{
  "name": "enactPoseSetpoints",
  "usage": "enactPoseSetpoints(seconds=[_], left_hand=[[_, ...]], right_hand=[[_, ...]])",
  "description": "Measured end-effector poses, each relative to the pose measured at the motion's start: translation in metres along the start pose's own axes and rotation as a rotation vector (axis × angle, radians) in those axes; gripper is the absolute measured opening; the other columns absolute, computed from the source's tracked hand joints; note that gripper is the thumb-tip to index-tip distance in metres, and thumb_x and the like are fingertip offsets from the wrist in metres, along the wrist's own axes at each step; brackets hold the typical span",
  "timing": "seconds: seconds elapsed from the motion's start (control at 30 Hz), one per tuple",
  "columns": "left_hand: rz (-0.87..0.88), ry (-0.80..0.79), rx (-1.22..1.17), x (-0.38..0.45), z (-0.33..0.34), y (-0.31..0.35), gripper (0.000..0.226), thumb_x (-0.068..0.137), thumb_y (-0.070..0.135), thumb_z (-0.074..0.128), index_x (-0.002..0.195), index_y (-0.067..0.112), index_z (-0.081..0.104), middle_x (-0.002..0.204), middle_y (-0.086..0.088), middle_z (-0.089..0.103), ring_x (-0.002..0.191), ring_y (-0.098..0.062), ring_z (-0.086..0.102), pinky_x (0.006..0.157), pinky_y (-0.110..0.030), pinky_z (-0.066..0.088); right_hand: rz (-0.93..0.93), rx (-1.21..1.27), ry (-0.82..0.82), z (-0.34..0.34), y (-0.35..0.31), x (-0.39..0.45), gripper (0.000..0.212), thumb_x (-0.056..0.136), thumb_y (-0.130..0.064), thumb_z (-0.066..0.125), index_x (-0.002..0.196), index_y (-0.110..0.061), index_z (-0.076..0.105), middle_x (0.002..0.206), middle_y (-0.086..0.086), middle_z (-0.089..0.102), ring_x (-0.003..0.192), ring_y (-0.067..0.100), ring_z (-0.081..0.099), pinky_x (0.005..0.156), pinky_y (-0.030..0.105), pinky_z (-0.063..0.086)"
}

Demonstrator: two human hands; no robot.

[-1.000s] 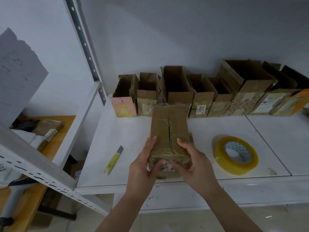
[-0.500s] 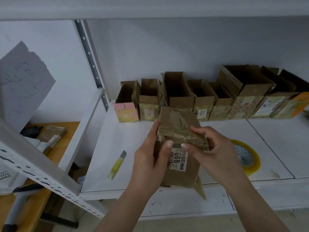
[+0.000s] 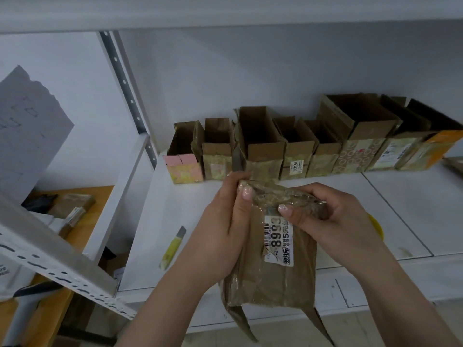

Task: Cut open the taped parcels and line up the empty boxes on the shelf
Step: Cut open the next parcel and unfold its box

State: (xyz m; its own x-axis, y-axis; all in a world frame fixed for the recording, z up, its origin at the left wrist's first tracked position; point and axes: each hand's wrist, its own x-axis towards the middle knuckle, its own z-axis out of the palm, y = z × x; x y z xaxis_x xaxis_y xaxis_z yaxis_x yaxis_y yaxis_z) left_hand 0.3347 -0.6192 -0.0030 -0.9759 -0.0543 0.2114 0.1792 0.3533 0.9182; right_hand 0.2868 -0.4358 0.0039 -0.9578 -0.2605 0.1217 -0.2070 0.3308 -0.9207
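I hold a brown taped cardboard parcel (image 3: 273, 279) upright above the front edge of the white shelf (image 3: 190, 209). A white label with "8993" faces me. My left hand (image 3: 225, 226) grips its upper left side, thumb on the top. My right hand (image 3: 333, 216) grips the top right, thumb pressing the taped top edge. Loose flaps hang from the parcel's bottom. Several opened empty boxes (image 3: 298, 149) stand in a row against the back wall. A yellow utility knife (image 3: 172, 246) lies on the shelf to the left of my hands.
A yellow tape roll (image 3: 377, 226) lies mostly hidden behind my right hand. A perforated shelf post (image 3: 125, 83) stands at the left. A wooden table (image 3: 85, 211) with parcels sits beyond it. An angled metal rail (image 3: 50, 261) crosses the lower left.
The parcel went from lying flat on the shelf to upright in both hands, its label now facing me. It has come lower and nearer, and both hands have shifted to its top end.
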Motion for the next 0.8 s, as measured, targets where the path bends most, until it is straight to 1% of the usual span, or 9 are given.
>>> enactPoseSetpoints(seconds=[0.1, 0.2, 0.37, 0.47, 0.53, 0.63, 0.7, 0.77, 0.8], left_hand=[[0.041, 0.050, 0.172, -0.003, 0.000, 0.007, 0.049, 0.090, 0.061, 0.019, 0.128, 0.038, 0.041, 0.098, 0.018, 0.065, 0.092, 0.005, 0.061, 0.073, -0.008, 0.046], [0.037, 0.058, 0.148, -0.003, 0.000, 0.011, 0.058, 0.085, 0.063, 0.023, 0.132, 0.033, 0.041, 0.094, 0.017, 0.065, 0.090, 0.009, 0.060, 0.069, -0.005, 0.044], [0.039, 0.098, 0.285, 0.002, 0.001, 0.008, 0.049, 0.094, 0.047, 0.031, 0.135, 0.024, 0.044, 0.083, 0.021, 0.059, 0.075, 0.006, 0.060, 0.062, -0.005, 0.043], [0.023, 0.076, 0.188, -0.001, -0.004, 0.013, 0.053, 0.089, 0.053, 0.032, 0.133, 0.027, 0.046, 0.081, 0.018, 0.063, 0.083, 0.008, 0.061, 0.063, -0.005, 0.044], [-0.002, 0.056, 0.023, -0.004, -0.005, 0.016, 0.050, 0.089, 0.061, 0.037, 0.129, 0.034, 0.047, 0.091, 0.017, 0.069, 0.089, 0.009, 0.063, 0.067, -0.006, 0.047], [0.041, 0.178, 0.014, -0.003, 0.000, 0.007, 0.035, 0.090, 0.055, 0.044, 0.119, 0.037, 0.054, 0.100, 0.020, 0.068, 0.094, 0.003, 0.065, 0.072, -0.009, 0.050], [0.064, 0.278, 0.037, -0.002, 0.004, 0.000, 0.026, 0.093, 0.046, 0.045, 0.111, 0.032, 0.058, 0.097, 0.017, 0.068, 0.092, 0.000, 0.066, 0.072, -0.012, 0.050], [0.058, 0.345, 0.015, -0.002, 0.004, -0.004, 0.024, 0.096, 0.046, 0.044, 0.107, 0.030, 0.059, 0.093, 0.020, 0.068, 0.089, 0.002, 0.065, 0.069, -0.009, 0.049], [0.048, 0.373, -0.003, -0.002, 0.003, -0.005, 0.024, 0.094, 0.045, 0.044, 0.106, 0.029, 0.058, 0.090, 0.024, 0.067, 0.087, 0.006, 0.063, 0.067, -0.007, 0.047]], right_hand=[[-0.009, -0.021, 0.023, 0.001, -0.001, -0.001, 0.042, 0.061, -0.061, 0.068, 0.094, -0.036, 0.070, 0.086, -0.016, 0.074, 0.081, 0.005, 0.071, 0.077, 0.044, 0.058], [-0.007, -0.028, 0.024, 0.001, -0.002, -0.002, 0.048, 0.057, -0.066, 0.066, 0.095, -0.037, 0.070, 0.086, -0.017, 0.074, 0.081, 0.004, 0.071, 0.076, 0.043, 0.059], [-0.009, -0.064, 0.027, 0.003, -0.002, -0.005, 0.050, 0.056, -0.069, 0.065, 0.095, -0.038, 0.069, 0.086, -0.019, 0.073, 0.079, 0.001, 0.070, 0.074, 0.040, 0.059], [-0.015, -0.069, 0.035, 0.003, -0.003, -0.006, 0.051, 0.056, -0.069, 0.065, 0.096, -0.037, 0.070, 0.087, -0.019, 0.073, 0.081, 0.001, 0.070, 0.074, 0.039, 0.059], [-0.028, -0.067, 0.032, 0.004, -0.005, -0.007, 0.050, 0.058, -0.068, 0.065, 0.097, -0.037, 0.070, 0.089, -0.020, 0.073, 0.081, 0.000, 0.070, 0.073, 0.038, 0.059], [-0.062, -0.091, 0.037, 0.010, -0.003, -0.009, 0.058, 0.062, -0.072, 0.065, 0.108, -0.036, 0.069, 0.094, -0.022, 0.072, 0.088, -0.002, 0.068, 0.076, 0.035, 0.059], [-0.077, -0.128, 0.044, 0.013, 0.000, -0.011, 0.066, 0.068, -0.073, 0.066, 0.122, -0.036, 0.063, 0.099, -0.022, 0.071, 0.092, -0.007, 0.066, 0.081, 0.027, 0.057], [-0.037, -0.127, 0.059, 0.013, 0.002, -0.012, 0.082, 0.064, -0.073, 0.061, 0.137, -0.038, 0.049, 0.104, -0.025, 0.066, 0.094, -0.015, 0.061, 0.080, 0.011, 0.051], [-0.034, -0.143, 0.074, 0.013, 0.000, -0.015, 0.089, 0.061, -0.075, 0.058, 0.142, -0.039, 0.042, 0.110, -0.028, 0.063, 0.096, -0.017, 0.058, 0.081, 0.008, 0.047]])
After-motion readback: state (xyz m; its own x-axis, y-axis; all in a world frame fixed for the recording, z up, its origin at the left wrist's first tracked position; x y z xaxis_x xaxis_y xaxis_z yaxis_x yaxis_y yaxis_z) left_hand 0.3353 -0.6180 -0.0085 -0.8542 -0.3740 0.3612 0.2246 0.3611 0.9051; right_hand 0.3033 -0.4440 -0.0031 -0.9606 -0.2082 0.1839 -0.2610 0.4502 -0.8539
